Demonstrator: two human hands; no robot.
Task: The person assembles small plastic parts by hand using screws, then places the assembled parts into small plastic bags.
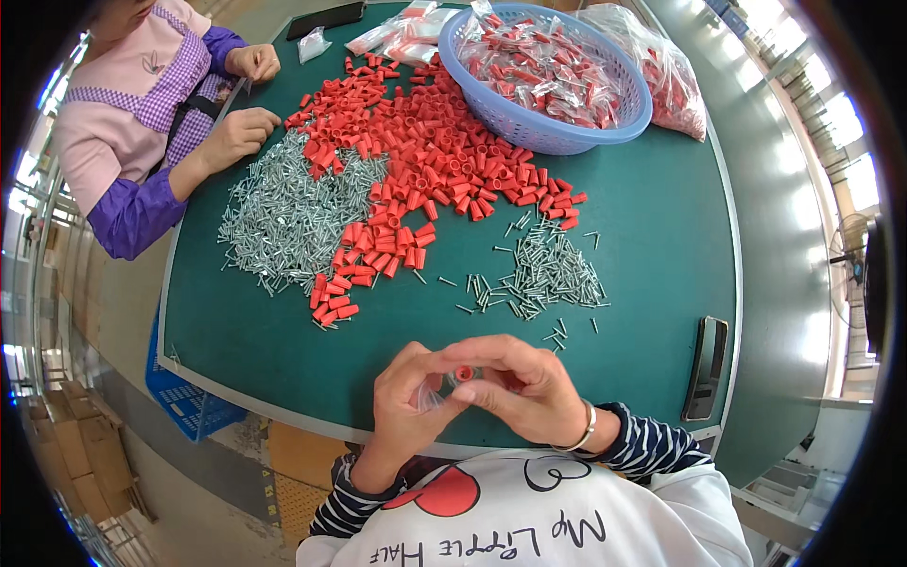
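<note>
My left hand (406,402) and my right hand (520,387) meet above the table's near edge. The left is closed on a small clear plastic bag (429,395). Between the right thumb and fingers sits a red plastic cap (464,373), its open round end showing, at the bag's mouth. More red shows inside the right palm, mostly hidden by fingers. Beyond my hands lie a small pile of silver screws (553,269), a big heap of red tapered caps (416,142) and a larger screw pile (293,213) at the left.
A co-worker's hands (241,132) rest beside the large screw pile. A blue basket (576,140) of filled bags stands at the back, beside a big clear sack (675,80). A phone (705,369) lies at the right edge of the green table (652,217). Empty clear bags (402,33) lie far back.
</note>
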